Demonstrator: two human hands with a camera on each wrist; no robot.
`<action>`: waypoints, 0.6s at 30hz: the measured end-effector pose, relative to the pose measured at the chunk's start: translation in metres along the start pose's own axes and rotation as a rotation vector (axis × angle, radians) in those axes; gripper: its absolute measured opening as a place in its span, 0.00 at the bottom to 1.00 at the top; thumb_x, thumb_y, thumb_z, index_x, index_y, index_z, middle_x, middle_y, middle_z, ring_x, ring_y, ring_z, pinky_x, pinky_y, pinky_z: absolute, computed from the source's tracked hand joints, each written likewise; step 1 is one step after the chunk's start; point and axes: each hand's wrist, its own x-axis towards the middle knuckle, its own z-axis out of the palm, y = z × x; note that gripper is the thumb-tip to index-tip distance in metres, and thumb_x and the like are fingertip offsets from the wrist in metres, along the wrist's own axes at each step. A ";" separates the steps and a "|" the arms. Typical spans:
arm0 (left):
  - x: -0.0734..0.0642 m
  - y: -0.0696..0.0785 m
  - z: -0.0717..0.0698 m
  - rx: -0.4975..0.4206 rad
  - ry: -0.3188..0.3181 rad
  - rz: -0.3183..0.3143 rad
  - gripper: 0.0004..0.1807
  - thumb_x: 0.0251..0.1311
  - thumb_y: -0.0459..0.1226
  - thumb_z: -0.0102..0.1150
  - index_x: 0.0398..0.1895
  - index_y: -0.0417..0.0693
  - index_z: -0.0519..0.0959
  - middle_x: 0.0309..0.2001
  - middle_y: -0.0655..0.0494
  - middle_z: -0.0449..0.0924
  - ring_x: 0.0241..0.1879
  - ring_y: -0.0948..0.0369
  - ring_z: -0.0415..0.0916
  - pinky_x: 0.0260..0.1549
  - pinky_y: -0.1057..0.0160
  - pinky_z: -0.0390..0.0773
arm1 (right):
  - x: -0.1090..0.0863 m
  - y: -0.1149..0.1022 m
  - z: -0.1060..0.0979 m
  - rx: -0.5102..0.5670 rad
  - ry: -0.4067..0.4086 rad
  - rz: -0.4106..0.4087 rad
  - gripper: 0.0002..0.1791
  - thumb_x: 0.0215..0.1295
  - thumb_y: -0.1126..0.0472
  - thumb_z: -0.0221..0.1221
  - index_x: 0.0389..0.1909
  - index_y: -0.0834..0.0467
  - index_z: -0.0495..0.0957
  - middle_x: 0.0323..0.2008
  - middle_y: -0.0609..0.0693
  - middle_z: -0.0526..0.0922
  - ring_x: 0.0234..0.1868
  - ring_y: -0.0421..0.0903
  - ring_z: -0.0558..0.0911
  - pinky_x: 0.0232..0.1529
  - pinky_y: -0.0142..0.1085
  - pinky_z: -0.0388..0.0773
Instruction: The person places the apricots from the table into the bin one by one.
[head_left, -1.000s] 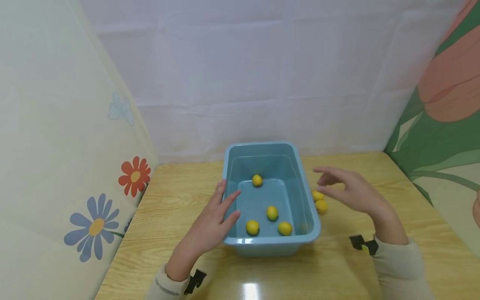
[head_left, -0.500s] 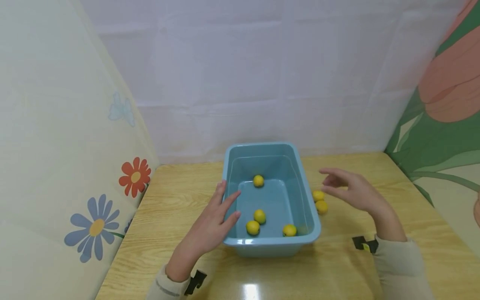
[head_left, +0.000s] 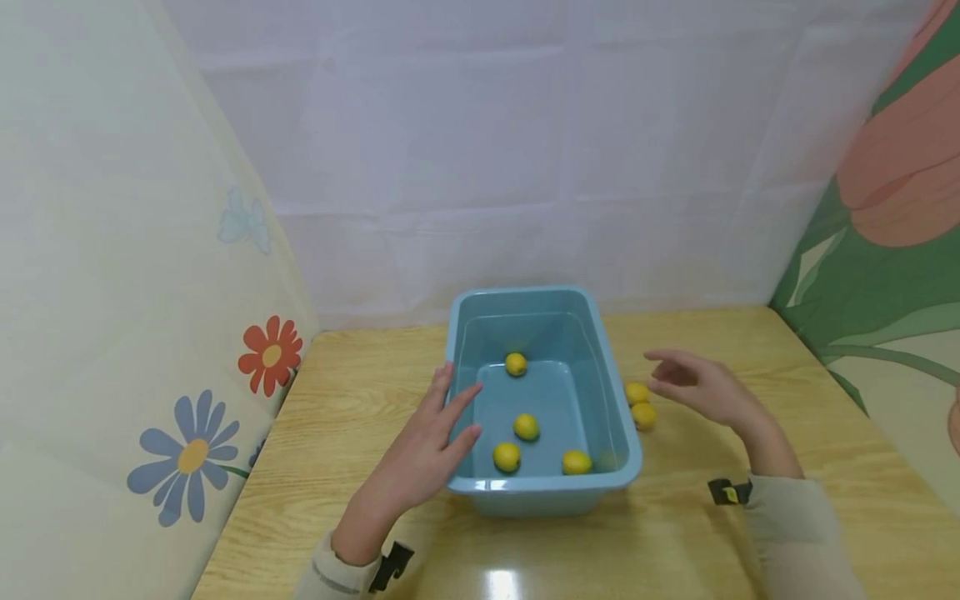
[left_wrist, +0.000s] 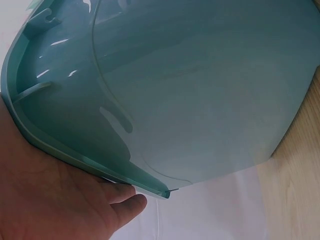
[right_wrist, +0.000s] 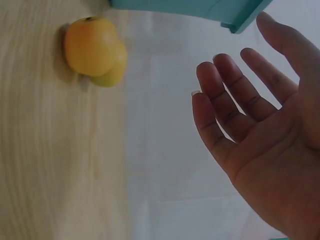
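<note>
A light blue plastic tub [head_left: 546, 481] stands on the table, with several small round yellow fruits [head_left: 527, 427] lying on its floor. My left hand [head_left: 420, 446] rests on the tub's left rim with its fingers spread. The left wrist view shows that hand [left_wrist: 75, 200] along the rim, beside the tub's outer wall [left_wrist: 210, 100]. To the right of the tub, my right hand [head_left: 705, 387] hovers with loosely bent fingers and holds nothing. Two more yellow fruits [head_left: 642, 416] lie on the table between the tub and this hand. In the right wrist view the palm [right_wrist: 275, 155] is bare.
The light wood table [head_left: 360, 392] runs back to a white cloth backdrop [head_left: 450, 167]. A flower-printed panel [head_left: 187, 275] borders the left side, and another printed panel [head_left: 900, 250] the right. Two fruits sit close against the tub's right wall.
My right hand has drawn back a little to the right and slightly lower. Fruits inside the tub have rolled a short way. My left hand stays on the rim.
</note>
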 end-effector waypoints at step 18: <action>0.000 -0.001 -0.001 0.000 -0.005 0.013 0.32 0.76 0.57 0.43 0.78 0.55 0.63 0.83 0.50 0.33 0.81 0.49 0.35 0.70 0.34 0.57 | 0.003 0.032 0.012 0.043 -0.069 0.076 0.30 0.72 0.50 0.62 0.69 0.60 0.71 0.51 0.58 0.83 0.54 0.57 0.81 0.56 0.57 0.78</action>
